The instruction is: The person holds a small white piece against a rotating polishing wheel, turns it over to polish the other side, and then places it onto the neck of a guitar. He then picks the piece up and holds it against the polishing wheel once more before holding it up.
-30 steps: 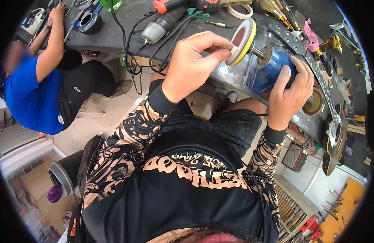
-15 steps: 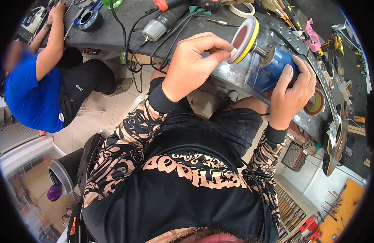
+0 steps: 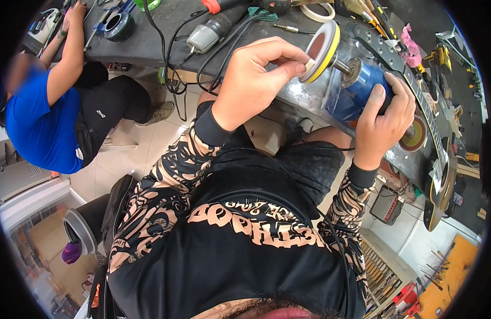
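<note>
My left hand (image 3: 261,80) pinches a small whitish piece (image 3: 309,64) between thumb and fingertips, right at the face of a sanding disc (image 3: 321,50). The disc has a reddish-brown centre, a grey rim and a yellow backing. It sits on the shaft of a blue bench grinder (image 3: 357,87) lying along the bench edge. My right hand (image 3: 386,119) wraps over the grinder's body, thumb on the near side and fingers over the top. Beyond that hand, a second round wheel (image 3: 414,135) shows at the grinder's other end.
A guitar neck (image 3: 423,111) lies beside the grinder. A grey power tool (image 3: 205,37) with black cables, a masking tape roll (image 3: 317,11) and a jack plug (image 3: 288,29) are on the workbench (image 3: 149,40). At left, a person in a blue shirt (image 3: 46,125) sits at the bench.
My left hand has shifted slightly up, and its pinched fingertips have turned a little at the disc's face. My right hand stays where it was on the grinder.
</note>
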Action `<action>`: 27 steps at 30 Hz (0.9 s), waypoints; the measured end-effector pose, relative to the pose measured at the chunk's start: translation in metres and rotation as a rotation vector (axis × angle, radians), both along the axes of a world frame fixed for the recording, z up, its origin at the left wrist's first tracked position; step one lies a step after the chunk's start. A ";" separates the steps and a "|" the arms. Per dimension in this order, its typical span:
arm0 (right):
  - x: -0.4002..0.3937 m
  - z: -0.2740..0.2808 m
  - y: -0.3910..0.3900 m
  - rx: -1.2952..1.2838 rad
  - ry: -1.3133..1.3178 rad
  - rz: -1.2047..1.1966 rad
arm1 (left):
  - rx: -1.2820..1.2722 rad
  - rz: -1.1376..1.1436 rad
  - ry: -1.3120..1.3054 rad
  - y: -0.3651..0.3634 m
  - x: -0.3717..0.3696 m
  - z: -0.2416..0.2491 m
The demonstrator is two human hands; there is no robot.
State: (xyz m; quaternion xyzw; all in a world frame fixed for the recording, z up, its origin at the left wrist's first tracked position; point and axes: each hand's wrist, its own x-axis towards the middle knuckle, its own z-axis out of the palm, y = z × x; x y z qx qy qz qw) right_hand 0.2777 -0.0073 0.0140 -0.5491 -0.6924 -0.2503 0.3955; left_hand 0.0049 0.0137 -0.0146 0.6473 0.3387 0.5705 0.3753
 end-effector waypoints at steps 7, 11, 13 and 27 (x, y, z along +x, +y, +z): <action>0.000 0.000 0.000 -0.001 0.016 0.011 | -0.022 -0.008 -0.008 -0.001 0.000 -0.001; 0.000 0.000 0.000 -0.001 0.014 0.014 | -0.015 -0.004 0.005 -0.002 0.000 -0.003; -0.001 0.001 -0.001 0.005 0.008 0.004 | -0.008 -0.002 0.021 -0.002 -0.002 -0.005; 0.002 0.000 0.000 0.012 0.003 0.019 | -0.001 0.018 0.081 -0.004 -0.004 -0.009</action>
